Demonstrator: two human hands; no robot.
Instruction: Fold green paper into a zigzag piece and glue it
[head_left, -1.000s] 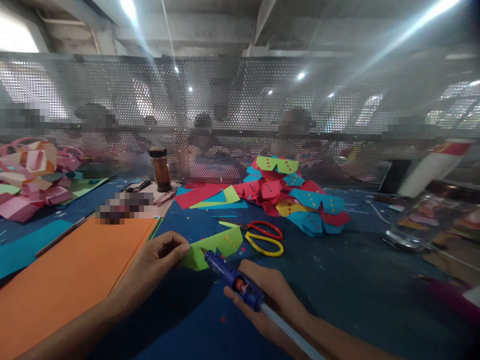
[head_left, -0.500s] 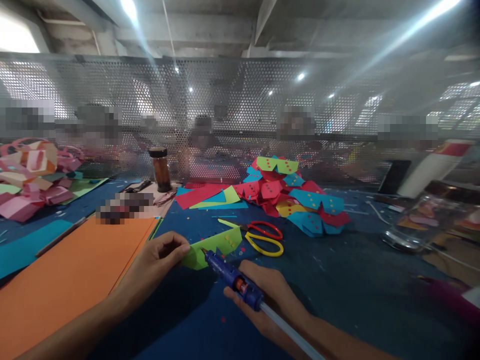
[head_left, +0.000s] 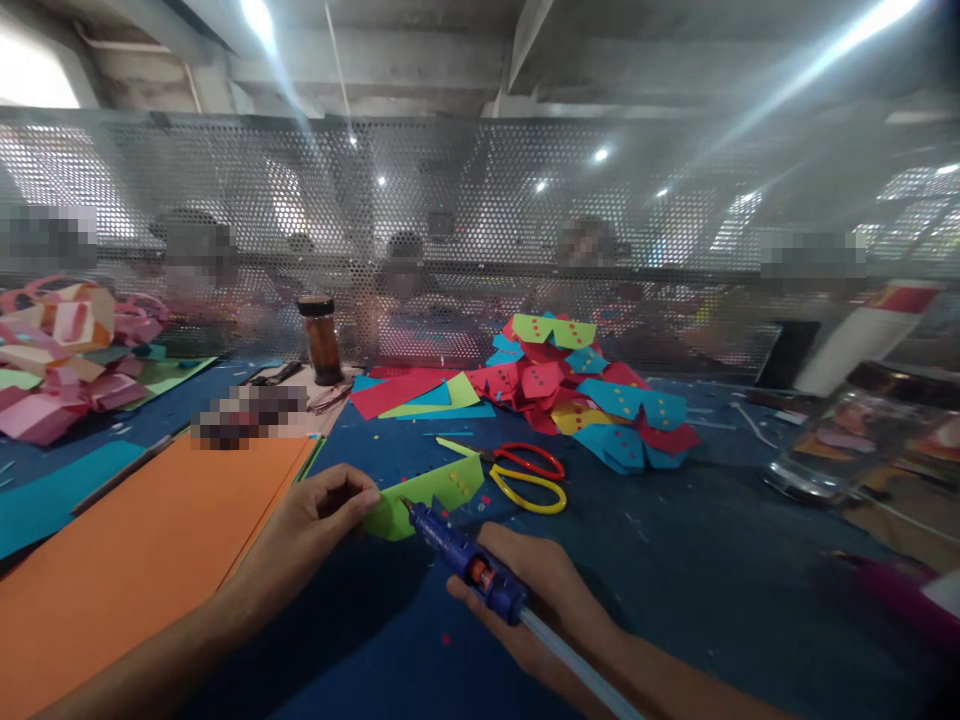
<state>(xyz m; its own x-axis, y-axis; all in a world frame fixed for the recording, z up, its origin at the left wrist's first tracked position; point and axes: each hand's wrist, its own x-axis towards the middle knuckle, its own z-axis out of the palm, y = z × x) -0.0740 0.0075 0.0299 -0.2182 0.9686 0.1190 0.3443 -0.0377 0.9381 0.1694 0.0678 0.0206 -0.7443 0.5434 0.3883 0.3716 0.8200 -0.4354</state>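
Note:
Between thumb and fingers, my left hand point(head_left: 330, 515) pinches the left end of a folded green paper piece point(head_left: 397, 510) that has small yellow dots near its right end. My right hand point(head_left: 529, 575) is wrapped round a blue hot glue gun point(head_left: 469, 560), and a long translucent glue stick point(head_left: 577, 660) sticks out of its rear. The gun's nozzle tip is at the green paper, touching it or very close. Just beyond the paper lie scissors point(head_left: 532, 478) with one red and one yellow handle loop; their blades are partly hidden by the paper.
Dotted folded paper pieces point(head_left: 592, 390) are heaped at the back centre, beside flat coloured sheets point(head_left: 420, 392). Orange paper point(head_left: 150, 540) lies at left, near pink paper shapes point(head_left: 60, 370). A dark-lidded jar point(head_left: 321, 340) stands behind; a clear jar point(head_left: 832, 440) is at right. A perforated metal screen point(head_left: 450, 220) closes the back.
Hardly anything differs. Both hands, the green paper and the glue gun keep almost the same position.

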